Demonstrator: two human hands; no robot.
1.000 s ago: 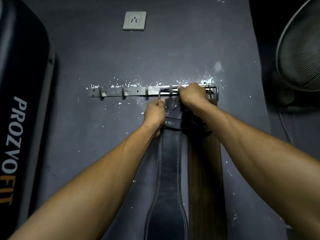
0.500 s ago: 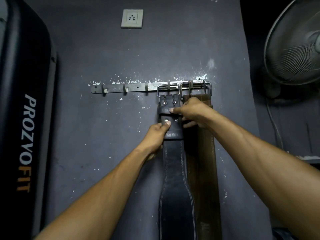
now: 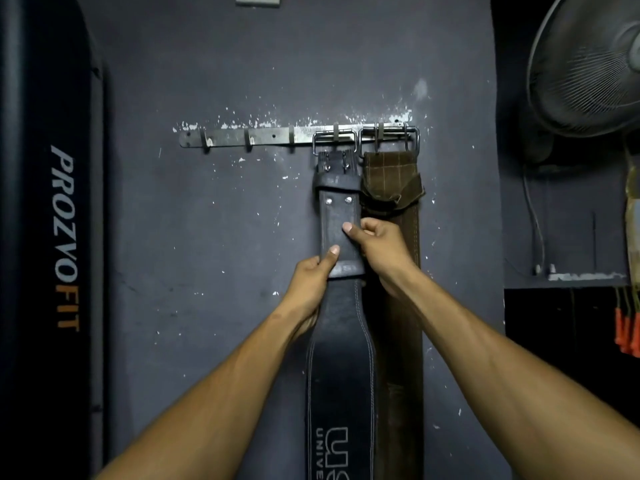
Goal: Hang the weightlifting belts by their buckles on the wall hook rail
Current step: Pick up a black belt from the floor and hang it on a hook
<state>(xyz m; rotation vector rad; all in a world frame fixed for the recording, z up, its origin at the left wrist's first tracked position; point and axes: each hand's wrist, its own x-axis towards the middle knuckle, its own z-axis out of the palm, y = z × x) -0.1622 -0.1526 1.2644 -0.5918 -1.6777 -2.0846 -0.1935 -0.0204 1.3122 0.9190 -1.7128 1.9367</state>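
A metal hook rail (image 3: 263,137) is fixed across the dark wall. A black belt (image 3: 339,344) hangs from it by its steel buckle (image 3: 334,142), and right of it a brown belt (image 3: 401,306) hangs by its own buckle (image 3: 389,140). My left hand (image 3: 313,275) grips the black belt's left edge below the rivets, thumb on its face. My right hand (image 3: 379,251) holds the same strap from the right, thumb pressed on the front. Three hooks at the rail's left end are bare.
A tall black padded PROZVOFIT piece (image 3: 52,237) stands against the wall at left. A wall fan (image 3: 588,64) sits at upper right above a dark shelf (image 3: 568,277). Orange-tipped cords (image 3: 625,327) hang at the far right. A socket plate (image 3: 258,0) shows at the top.
Both hands have come down from the buckle at the rail to the black belt's strap below the rivets. The black belt's buckle now hangs on its hook.
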